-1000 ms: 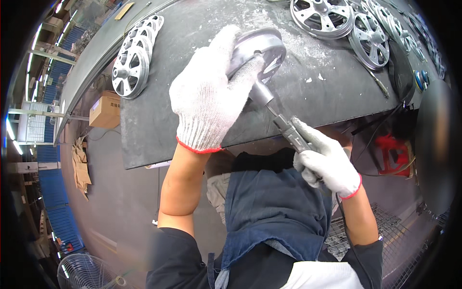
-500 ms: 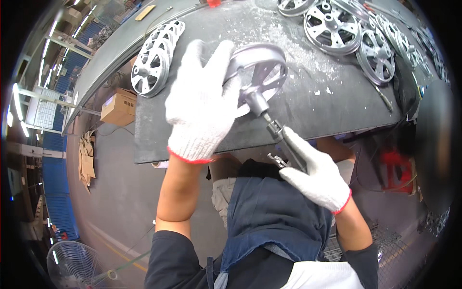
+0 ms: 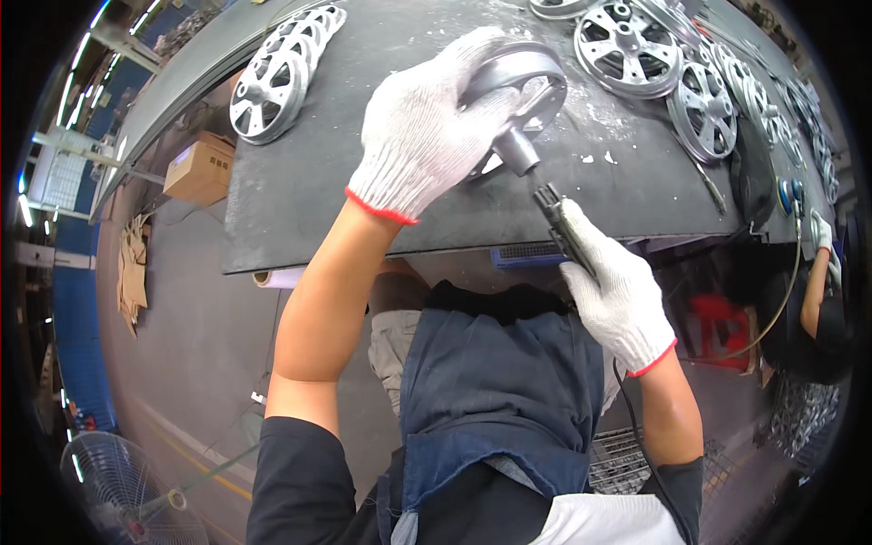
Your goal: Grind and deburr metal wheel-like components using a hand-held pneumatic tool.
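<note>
Head view: the left hand (image 3: 434,123) has its fingers wrapped round the rim of a grey spoked wheel (image 3: 520,65), tilted above the dark table (image 3: 336,204), a grip leaving the hub (image 3: 518,152) bare and facing right. Fingers of the right hand (image 3: 620,300) close round a black tool (image 3: 569,238), its tip near but seemingly apart from the hub. Overlapping wheels (image 3: 265,95) lean at left.

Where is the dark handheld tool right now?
In the head view, the dark handheld tool is right of centre, in the right hand, its tip just below the hub of the grey wheel held by the left hand.
</note>
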The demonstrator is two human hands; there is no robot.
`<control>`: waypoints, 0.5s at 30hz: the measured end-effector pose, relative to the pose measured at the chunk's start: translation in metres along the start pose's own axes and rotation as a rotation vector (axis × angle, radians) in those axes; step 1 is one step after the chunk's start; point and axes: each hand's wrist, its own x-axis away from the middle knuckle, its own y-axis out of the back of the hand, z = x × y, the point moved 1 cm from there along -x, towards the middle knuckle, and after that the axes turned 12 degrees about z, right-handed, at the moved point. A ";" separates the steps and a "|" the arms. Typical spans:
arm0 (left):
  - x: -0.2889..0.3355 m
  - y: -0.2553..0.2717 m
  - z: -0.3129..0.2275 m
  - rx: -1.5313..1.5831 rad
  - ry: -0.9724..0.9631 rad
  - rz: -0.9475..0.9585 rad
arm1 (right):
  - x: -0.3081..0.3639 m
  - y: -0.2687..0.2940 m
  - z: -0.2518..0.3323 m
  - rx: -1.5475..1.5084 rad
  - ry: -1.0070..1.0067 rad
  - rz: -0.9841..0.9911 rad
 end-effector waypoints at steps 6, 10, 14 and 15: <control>0.006 -0.001 0.005 0.006 0.001 0.027 | -0.001 0.026 0.011 -0.919 -0.584 0.282; 0.008 -0.002 0.003 0.043 -0.026 0.013 | 0.005 -0.001 -0.015 -0.550 -0.149 0.093; 0.015 0.004 0.017 0.085 0.008 -0.039 | 0.013 0.011 -0.019 -1.445 -0.431 0.313; 0.019 0.009 0.019 0.078 0.001 -0.032 | 0.009 0.010 -0.007 -1.146 -0.312 0.255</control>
